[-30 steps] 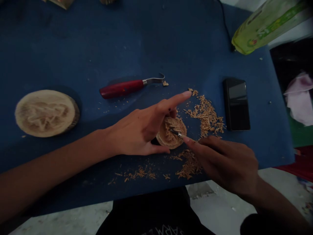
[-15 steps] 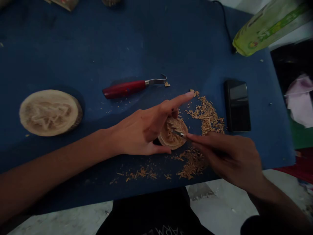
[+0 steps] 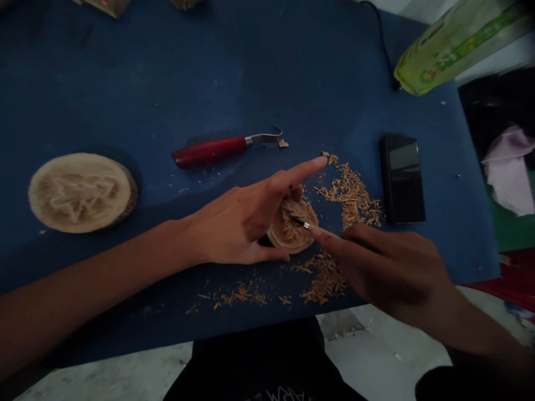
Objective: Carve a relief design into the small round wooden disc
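A small round wood slice [image 3: 297,238] with a relief carved in its face lies on the blue table. My left hand [image 3: 246,223] grips it from the left, thumb along the near edge and bent fingers at the far edge; the index finger points out over the table. In my right hand [image 3: 388,267] is a slim carving knife [image 3: 306,224], its dark tip touching the carved face. The handle is mostly hidden by my fingers. Light wood shavings [image 3: 324,278] lie around the slice.
A red-handled hook knife [image 3: 211,152] lies beyond my left hand. At the left sits a larger carved wood slice [image 3: 81,192]. To the right are more shavings [image 3: 355,192], a black phone-like device [image 3: 402,178] and a green-labelled bottle [image 3: 447,53]. The table's near edge runs below my hands.
The carving knife has turned a little, and its tip sits slightly higher on the slice. My right hand has rolled over it. My left hand keeps its hold.
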Action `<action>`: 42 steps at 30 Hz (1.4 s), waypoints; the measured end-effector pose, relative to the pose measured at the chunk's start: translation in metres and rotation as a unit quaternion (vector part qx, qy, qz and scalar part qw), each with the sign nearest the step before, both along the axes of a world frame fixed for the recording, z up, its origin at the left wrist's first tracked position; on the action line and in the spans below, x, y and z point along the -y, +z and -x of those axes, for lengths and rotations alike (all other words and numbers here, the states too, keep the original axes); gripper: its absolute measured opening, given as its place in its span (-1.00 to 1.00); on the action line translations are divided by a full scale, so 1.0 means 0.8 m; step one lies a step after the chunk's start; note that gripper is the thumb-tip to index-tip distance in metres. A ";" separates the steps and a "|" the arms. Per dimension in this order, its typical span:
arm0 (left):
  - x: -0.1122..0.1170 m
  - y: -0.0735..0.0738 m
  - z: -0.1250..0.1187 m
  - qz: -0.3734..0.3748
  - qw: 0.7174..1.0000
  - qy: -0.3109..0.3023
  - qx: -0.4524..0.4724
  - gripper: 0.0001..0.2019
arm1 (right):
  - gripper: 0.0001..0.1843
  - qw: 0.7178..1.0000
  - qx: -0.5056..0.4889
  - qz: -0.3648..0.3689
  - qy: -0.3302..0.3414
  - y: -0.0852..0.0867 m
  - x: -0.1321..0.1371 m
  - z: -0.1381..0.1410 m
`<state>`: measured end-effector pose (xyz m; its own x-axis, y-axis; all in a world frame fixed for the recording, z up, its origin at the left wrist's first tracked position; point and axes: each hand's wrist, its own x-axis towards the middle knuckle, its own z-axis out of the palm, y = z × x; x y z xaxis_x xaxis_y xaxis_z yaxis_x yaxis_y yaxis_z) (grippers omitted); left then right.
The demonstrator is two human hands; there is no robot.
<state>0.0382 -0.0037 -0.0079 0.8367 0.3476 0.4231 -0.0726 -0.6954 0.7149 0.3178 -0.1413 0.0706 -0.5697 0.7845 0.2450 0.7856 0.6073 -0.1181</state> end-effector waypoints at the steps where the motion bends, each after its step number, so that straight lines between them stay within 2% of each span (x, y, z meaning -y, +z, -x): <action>1: 0.000 0.000 0.000 0.006 1.000 0.001 -0.005 0.18 | -0.70 0.999 -0.044 0.023 -0.002 -0.004 -0.004 -0.003; 4: -0.001 -0.002 -0.001 0.019 1.000 0.003 -0.019 0.27 | -0.76 0.989 -0.129 0.078 -0.007 -0.011 -0.012 -0.012; 6: -0.002 -0.004 -0.001 0.021 1.000 0.008 -0.019 0.30 | -0.72 0.991 -0.107 0.083 -0.009 -0.011 -0.012 -0.017; 9: -0.001 -0.002 0.001 0.017 0.999 0.016 -0.025 0.28 | -0.62 0.998 -0.051 0.030 -0.011 -0.003 -0.004 -0.020; 14: 0.002 0.005 0.003 0.004 0.999 0.014 -0.042 0.23 | -0.66 0.998 0.053 -0.011 0.019 0.010 0.006 -0.007; 18: 0.002 0.006 0.001 0.003 0.999 0.007 -0.033 0.21 | -0.67 0.997 0.058 -0.050 0.020 0.005 0.003 0.000; 22: 0.001 0.001 -0.001 0.004 1.000 0.010 -0.025 0.23 | -0.57 0.998 -0.049 0.035 0.011 -0.005 -0.005 -0.011; 24: 0.000 0.000 -0.001 0.006 1.000 0.013 -0.025 0.26 | -0.60 0.991 -0.108 0.077 -0.006 -0.006 -0.009 -0.016; 30: -0.001 -0.002 0.000 0.028 0.999 0.007 -0.031 0.30 | -0.73 0.975 -0.156 0.152 -0.031 0.008 -0.019 -0.012; 34: -0.002 -0.005 0.001 0.029 1.000 0.003 -0.013 0.31 | -0.76 0.969 -0.180 0.162 -0.045 0.008 -0.017 -0.007; 42: 0.000 0.000 0.003 0.029 1.000 -0.002 -0.008 0.29 | -0.67 0.976 -0.151 0.151 -0.051 0.011 -0.006 -0.007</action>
<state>0.0361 -0.0037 -0.0081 0.8445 0.3682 0.3889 -0.0627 -0.6531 0.7547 0.3231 -0.1362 0.0794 -0.4226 0.8956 0.1387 0.7416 0.4297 -0.5152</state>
